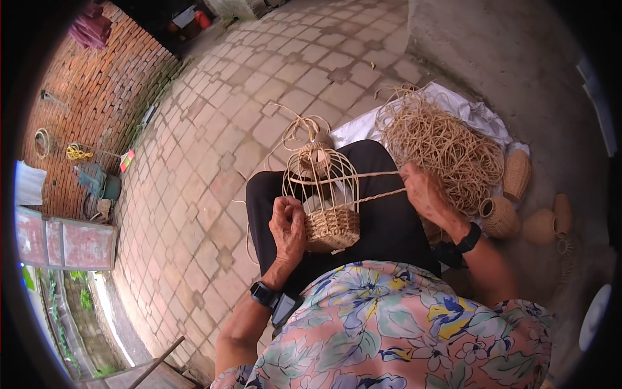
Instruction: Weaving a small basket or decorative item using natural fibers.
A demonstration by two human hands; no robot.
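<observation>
A partly woven straw-coloured basket (334, 227) rests on my lap over dark trousers. Its lower wall is densely woven, while bare ribs (353, 185) rise from it and curve together toward the top. My left hand (287, 227) is closed at the basket's left side, fingertips bent against the edge of the weave. Out to the right, my right hand (424, 193) grips strands of twisted fibre cord (382, 196), stretched in two lines from the basket. Loose cord ends curl above the ribs, near a small woven piece beyond my knees.
A big tangled heap of cord (444, 152) lies on a white sheet (486, 117) to the right. Several finished woven vessels, including a round-mouthed one (500, 217), lie beside it. Paving stones (214, 162) cover the ground. A brick wall (97, 84) stands at far left.
</observation>
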